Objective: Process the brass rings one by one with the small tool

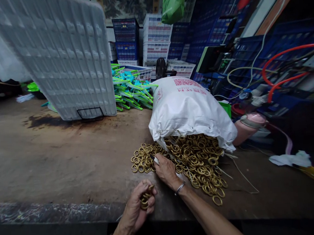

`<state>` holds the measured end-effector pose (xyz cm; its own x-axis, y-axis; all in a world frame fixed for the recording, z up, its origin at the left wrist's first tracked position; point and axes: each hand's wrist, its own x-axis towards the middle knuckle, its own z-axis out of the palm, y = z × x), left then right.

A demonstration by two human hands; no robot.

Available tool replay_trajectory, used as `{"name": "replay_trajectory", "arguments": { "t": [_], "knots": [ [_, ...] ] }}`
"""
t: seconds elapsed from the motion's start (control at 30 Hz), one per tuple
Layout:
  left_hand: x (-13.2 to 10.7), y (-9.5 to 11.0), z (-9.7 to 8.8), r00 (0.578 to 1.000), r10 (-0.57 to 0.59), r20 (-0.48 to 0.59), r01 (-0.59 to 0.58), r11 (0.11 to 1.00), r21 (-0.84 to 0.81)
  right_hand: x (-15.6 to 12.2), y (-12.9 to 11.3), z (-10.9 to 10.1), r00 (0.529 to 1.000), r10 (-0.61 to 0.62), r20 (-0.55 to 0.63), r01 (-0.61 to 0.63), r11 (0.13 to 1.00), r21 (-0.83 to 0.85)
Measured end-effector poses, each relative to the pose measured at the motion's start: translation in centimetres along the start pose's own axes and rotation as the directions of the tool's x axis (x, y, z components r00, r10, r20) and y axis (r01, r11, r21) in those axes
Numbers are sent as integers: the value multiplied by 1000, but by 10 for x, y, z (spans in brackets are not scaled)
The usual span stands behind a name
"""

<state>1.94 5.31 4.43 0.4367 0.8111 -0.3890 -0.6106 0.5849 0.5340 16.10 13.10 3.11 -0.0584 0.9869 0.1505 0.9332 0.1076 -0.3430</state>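
My left hand (139,204), near the table's front edge, is closed around several brass-coloured rings (144,202). My right hand (165,169) reaches into the left part of a loose pile of the same rings (199,166). Its fingers are bent together, with something white on one finger and a small dark tip beside it; what they grip is hidden. The pile spills onto the table from the open mouth of a white woven sack (185,112) with red print, lying on its side.
A ribbed, pale plastic panel (71,62) stands upright at the left on a black wire stand (90,114). Behind it are green and blue plastic pieces (131,89). A pink bottle (249,126) and red hose (269,68) are at the right. Stacked crates (155,29) fill the back.
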Motion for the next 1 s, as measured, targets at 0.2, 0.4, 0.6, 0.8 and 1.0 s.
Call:
{"name": "replay_trajectory", "arguments": {
  "t": [0.2, 0.4, 0.6, 0.8, 1.0],
  "knots": [
    [7, 2, -5, 996, -86, -8, 83, 982, -167, -3, 4, 2, 999, -24, -47, 26, 998, 60],
    [13, 3, -3, 998, -65, -17, 62, 988, -141, -18, 12, -7, 999, -15, -34, 24, 949, 314],
    [15, 4, 1, 996, -85, -14, 82, 984, -156, -40, 8, -31, 999, 39, 8, -38, 856, 515],
    [19, 0, 1, 987, -131, -93, 109, 972, -209, -58, 6, -37, 999, 4, -52, 27, 811, 585],
    [18, -5, 12, 992, -64, -106, 61, 998, -30, -67, 5, -43, 990, -65, -126, 127, 803, 583]
  ]
}}
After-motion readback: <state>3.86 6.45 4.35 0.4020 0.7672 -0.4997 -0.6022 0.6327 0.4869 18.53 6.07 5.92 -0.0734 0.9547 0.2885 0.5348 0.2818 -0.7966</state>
